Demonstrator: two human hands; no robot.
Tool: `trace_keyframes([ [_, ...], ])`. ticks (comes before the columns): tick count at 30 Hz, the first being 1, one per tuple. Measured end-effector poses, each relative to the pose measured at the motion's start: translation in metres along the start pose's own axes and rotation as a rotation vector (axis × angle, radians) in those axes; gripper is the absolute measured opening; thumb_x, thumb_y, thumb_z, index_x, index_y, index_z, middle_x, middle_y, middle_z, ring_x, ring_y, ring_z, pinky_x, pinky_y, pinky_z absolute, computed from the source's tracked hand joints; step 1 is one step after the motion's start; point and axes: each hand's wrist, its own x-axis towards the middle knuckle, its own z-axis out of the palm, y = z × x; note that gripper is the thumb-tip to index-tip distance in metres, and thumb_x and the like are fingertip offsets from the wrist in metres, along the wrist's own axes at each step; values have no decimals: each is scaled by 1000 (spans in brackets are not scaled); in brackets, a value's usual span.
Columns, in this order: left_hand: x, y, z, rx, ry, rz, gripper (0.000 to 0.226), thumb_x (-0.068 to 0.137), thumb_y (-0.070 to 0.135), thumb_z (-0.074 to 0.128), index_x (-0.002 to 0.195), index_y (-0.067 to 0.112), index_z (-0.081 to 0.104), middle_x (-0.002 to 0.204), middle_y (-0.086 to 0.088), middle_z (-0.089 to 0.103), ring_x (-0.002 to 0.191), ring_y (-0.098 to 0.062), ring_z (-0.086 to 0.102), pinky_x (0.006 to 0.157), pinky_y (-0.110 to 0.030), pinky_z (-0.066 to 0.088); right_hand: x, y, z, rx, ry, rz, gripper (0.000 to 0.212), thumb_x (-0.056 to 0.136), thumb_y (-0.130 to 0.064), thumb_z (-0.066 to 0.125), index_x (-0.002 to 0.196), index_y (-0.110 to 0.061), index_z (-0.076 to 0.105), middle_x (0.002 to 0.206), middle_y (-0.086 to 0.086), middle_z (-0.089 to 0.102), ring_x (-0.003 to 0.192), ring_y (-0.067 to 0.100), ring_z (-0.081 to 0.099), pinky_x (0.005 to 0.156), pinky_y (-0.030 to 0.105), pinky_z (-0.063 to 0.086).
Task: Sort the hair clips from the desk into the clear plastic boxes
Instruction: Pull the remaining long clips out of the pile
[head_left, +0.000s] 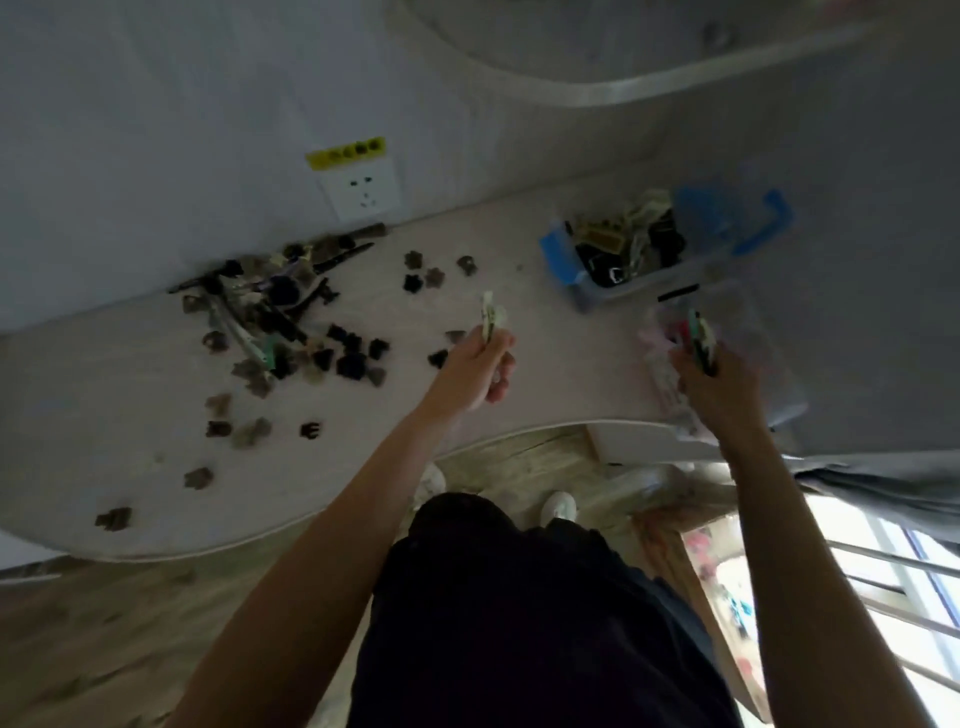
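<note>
Pale curved bench (545, 364) against white wall, socket (362, 193) above, wood floor below. Loose hair clips (270, 322) heaped bench-left. Clear box (649, 254) with blue latches back-right, holds clips. Left hand (475, 371) grip closed, pinching pale clip (491, 319) above bench. Right hand (719, 387) grip closed on dark clips (701, 343) over second clear box (737, 322), blurred.

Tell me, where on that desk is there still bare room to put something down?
Bare desk lies between the left hand and right hand, in front of the blue-handled box. It is crowded around the clip pile below the wall socket.
</note>
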Motion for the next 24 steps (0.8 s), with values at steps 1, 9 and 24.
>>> trace_keyframes([
  [1,2,-2,23,5,-18,5,24,101,17,33,81,14,46,46,9,48,34,-3,36,35,-16,29,10,11,-8,-95,-24,9,34,87,-42,53,88,-8,60,84,22,64,92,39,61,92,47,43],
  [9,6,2,144,25,61,-31,14,100,17,38,89,9,42,60,-1,36,33,0,32,33,-12,26,41,30,-24,-294,-237,-168,32,92,-37,49,100,-6,53,88,12,59,88,32,56,78,37,42],
  [24,31,2,252,423,76,-127,48,98,26,37,140,5,24,133,-18,46,119,-33,50,95,-39,42,37,78,-69,61,-181,-227,24,96,-16,42,112,-8,58,104,15,66,94,29,61,76,28,41],
])
